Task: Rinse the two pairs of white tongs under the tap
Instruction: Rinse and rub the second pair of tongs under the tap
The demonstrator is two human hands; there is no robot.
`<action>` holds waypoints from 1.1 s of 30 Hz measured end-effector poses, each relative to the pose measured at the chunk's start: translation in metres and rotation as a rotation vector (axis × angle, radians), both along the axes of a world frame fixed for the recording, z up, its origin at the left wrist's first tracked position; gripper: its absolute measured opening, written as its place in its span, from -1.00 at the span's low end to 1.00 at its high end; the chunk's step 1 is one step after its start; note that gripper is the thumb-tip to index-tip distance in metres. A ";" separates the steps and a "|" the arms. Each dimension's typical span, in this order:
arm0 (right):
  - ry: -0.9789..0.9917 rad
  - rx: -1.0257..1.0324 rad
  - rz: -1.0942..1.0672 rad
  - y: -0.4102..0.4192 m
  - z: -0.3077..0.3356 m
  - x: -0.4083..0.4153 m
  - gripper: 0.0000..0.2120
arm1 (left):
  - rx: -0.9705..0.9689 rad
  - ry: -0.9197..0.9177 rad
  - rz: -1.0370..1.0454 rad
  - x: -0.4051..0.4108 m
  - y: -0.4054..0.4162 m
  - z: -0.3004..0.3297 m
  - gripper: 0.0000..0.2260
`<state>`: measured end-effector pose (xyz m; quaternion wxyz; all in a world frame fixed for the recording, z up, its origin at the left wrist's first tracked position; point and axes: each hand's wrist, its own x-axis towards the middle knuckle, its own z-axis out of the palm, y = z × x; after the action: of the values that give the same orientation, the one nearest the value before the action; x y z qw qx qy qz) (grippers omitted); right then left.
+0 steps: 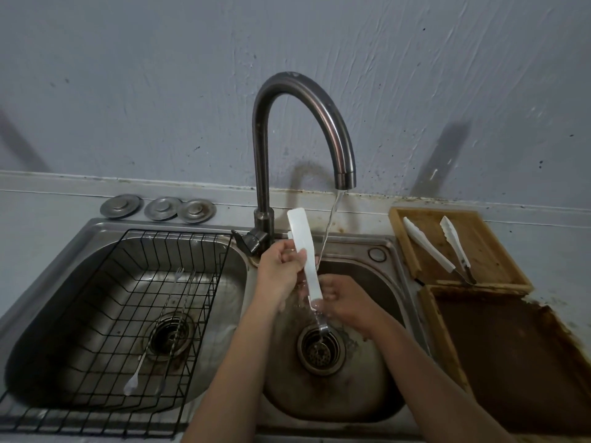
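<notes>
One pair of white tongs point(303, 244) stands nearly upright over the right sink basin, its white tips pointing up beside the tap's base. My left hand point(279, 270) grips it around the middle. My right hand point(343, 300) closes around its lower part, where a metal end point(321, 329) hangs above the drain. A thin stream of water point(331, 225) falls from the dark curved tap point(300, 123) onto the tongs and my hands. The second pair of white tongs point(447, 247) lies spread open in a wooden tray to the right.
The wooden tray point(406, 244) sits on the counter right of the sink, with a stained wooden box point(441, 334) in front of it. The left basin holds a black wire rack point(153, 394) with long metal utensils point(174, 314). Three metal drain plugs point(158, 207) lie behind it.
</notes>
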<state>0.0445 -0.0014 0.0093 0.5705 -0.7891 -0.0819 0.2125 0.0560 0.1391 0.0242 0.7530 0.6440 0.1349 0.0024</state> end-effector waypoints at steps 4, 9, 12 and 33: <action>-0.079 -0.046 -0.123 0.009 0.008 0.001 -0.84 | -0.165 -0.035 -0.021 0.002 0.000 0.009 -0.91; -0.134 -0.069 -0.363 0.015 0.006 -0.002 -0.47 | -0.333 -0.040 -0.025 0.000 0.010 0.015 -0.86; 0.054 -0.081 -0.340 0.010 0.010 -0.003 -0.16 | -0.440 0.025 -0.056 -0.005 0.014 0.010 -0.83; -0.328 -0.511 -0.239 -0.025 0.014 -0.025 -0.41 | -0.497 0.109 0.026 -0.013 -0.018 -0.017 -0.83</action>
<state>0.0196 -0.0261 0.0230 0.3543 -0.9344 -0.0234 0.0278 0.0431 0.1212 0.0076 0.8797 0.4365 0.1802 -0.0559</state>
